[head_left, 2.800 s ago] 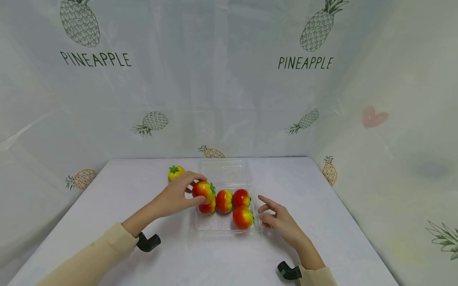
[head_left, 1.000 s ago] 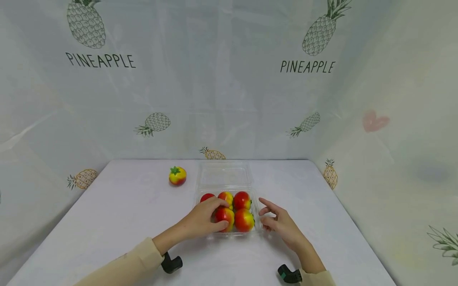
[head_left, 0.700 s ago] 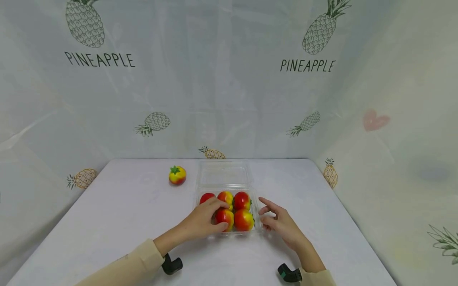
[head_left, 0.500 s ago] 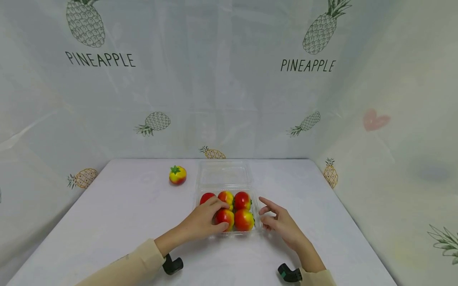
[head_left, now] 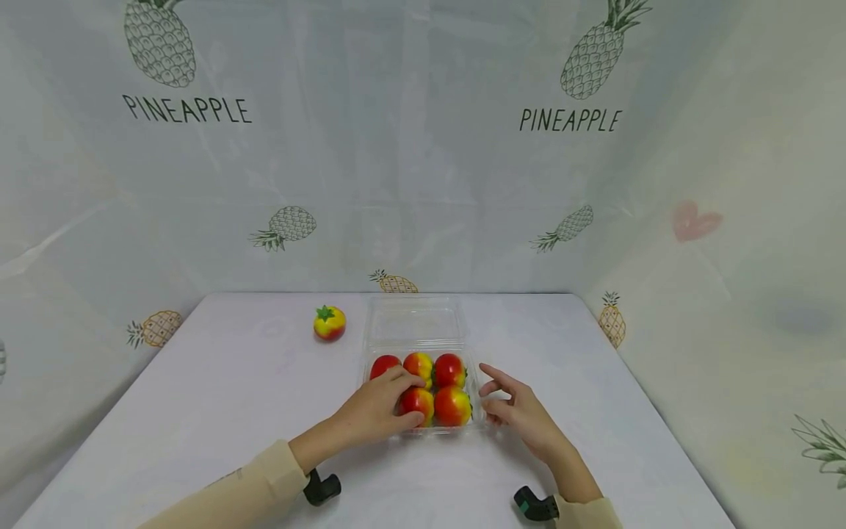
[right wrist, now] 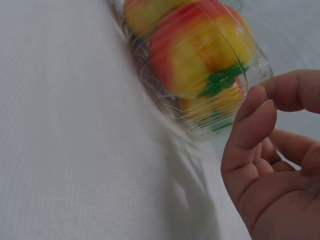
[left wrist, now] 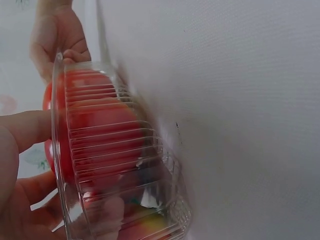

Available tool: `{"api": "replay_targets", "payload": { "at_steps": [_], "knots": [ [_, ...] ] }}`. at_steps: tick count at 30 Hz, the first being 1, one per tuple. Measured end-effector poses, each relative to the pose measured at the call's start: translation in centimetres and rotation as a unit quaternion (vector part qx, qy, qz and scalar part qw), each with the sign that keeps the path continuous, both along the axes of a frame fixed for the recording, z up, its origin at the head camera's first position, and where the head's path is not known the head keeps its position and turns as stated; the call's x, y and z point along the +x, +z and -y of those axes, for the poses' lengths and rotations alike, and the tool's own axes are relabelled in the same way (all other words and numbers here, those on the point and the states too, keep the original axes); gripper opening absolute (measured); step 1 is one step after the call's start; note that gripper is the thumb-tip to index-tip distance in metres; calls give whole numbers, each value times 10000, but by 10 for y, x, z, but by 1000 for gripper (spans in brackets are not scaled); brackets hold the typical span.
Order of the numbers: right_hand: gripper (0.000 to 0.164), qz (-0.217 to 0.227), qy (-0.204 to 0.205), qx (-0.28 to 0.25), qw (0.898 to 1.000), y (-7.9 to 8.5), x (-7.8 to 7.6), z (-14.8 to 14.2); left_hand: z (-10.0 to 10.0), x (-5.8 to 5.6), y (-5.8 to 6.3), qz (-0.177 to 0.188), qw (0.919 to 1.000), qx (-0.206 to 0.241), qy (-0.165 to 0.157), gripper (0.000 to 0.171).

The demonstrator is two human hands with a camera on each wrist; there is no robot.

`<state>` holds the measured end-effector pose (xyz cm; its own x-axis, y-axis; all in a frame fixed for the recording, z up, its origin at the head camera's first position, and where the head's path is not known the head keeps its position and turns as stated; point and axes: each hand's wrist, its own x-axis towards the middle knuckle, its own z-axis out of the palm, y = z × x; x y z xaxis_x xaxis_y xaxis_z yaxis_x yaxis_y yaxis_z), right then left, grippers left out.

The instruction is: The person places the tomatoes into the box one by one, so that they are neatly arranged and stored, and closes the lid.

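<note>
A clear plastic clamshell box [head_left: 423, 432] holds several red-and-yellow toy fruits with green leafy tops. My left hand [head_left: 370, 408] reaches over its front left, thumb and fingers curled round the front-middle toy fruit [head_left: 418, 404]. In the left wrist view, the box wall shows in front of part of that hand [left wrist: 25, 200]. My right hand [head_left: 529, 422] is at the box's right side. Its thumb and a finger pinch the box rim [right wrist: 260, 70] in the right wrist view, with a fruit's green leaves [right wrist: 225, 80] just behind the wall.
The box's lid [head_left: 415, 322] lies folded back behind it. Another toy fruit [head_left: 329, 323] sits on the white table [head_left: 251, 382] at the back left. A pineapple-print curtain [head_left: 423, 147] stands behind the table.
Earlier, my left hand held a toy fruit above the box's left side; it moved right and forward, lowering it into the front middle. Over the last second both hands stay nearly still.
</note>
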<state>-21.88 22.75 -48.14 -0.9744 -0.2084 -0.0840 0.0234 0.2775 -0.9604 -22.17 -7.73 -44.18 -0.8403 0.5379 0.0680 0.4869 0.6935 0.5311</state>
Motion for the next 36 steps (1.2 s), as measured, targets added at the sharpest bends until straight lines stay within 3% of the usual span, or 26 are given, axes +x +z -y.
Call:
{"api": "replay_targets", "payload": {
  "at_steps": [11,36],
  "knots": [
    [68,-29,67,-64,10000,-1,0,-1,-1,1,-1,-204,9996,-219,11,57],
    [68,12,16,-37,10000,0,0,-1,7,-1,8,-465,9987,-166,-88,53]
  ]
}}
